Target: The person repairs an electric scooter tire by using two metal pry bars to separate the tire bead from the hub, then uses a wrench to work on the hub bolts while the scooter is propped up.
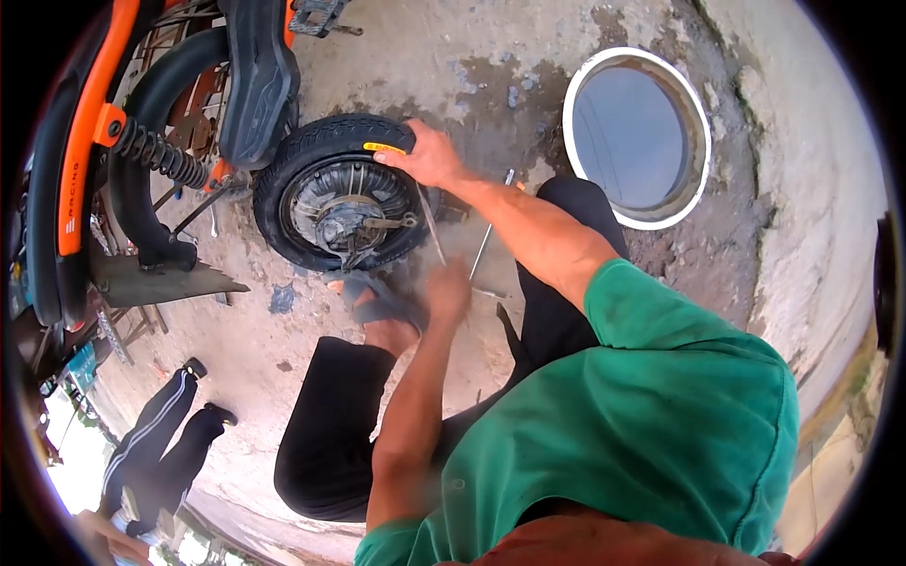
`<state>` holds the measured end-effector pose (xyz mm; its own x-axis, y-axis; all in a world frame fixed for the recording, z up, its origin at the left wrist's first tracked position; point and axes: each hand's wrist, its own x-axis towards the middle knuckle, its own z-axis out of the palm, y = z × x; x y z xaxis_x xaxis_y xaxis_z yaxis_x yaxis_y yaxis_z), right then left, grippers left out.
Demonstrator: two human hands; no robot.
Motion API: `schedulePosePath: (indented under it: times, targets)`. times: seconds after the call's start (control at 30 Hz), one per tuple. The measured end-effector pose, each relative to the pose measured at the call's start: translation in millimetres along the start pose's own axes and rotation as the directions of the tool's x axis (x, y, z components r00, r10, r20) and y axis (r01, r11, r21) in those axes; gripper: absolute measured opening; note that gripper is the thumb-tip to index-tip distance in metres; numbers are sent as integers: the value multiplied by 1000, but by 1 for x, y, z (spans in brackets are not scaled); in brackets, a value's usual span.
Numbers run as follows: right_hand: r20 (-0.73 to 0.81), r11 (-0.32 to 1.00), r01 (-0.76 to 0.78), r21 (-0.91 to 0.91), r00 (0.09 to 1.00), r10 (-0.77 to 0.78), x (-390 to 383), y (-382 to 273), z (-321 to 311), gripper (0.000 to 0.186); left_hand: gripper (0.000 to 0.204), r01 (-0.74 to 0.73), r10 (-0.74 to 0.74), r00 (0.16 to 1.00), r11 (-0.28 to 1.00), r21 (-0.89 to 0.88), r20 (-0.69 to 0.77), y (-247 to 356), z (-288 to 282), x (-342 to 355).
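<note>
My right hand [425,156] is closed over the top right of a black tyre [302,141] on a wheel with a metal hub [344,212], its thumb beside a yellow label [385,147]. My left hand [448,288], blurred, grips the lower end of a thin metal bar [429,222] whose upper end reaches the tyre's right side. A long metal tool [481,245] lies on the ground just right of that bar. My sandalled foot [368,307] is just below the wheel.
An orange and black two-wheeler [80,179] stands at the upper left, with scattered metal parts [142,321] beneath it. A white-rimmed basin of water [697,141] sits at the right on the stained concrete ground [425,47]. Another person's legs [156,448] are at the lower left.
</note>
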<state>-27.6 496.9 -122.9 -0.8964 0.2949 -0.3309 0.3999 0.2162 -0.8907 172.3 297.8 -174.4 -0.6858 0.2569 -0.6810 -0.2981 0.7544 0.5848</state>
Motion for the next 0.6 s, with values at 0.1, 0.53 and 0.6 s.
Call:
schedulePosePath:
  times: [0.1,0.53,0.6]
  targets:
    - [48,998,-50,-25,998,51,3,0,-11,91,30,87,-86,996,995,43,-26,-18,12,29]
    - [71,998,-46,-30,996,48,4,-13,-9,97,50,144,-188,971,953,-267,-146,-16,1,27]
    - [70,998,-46,-37,996,49,4,-13,-10,97,52,175,-205,972,959,-224,-119,-17,4,28]
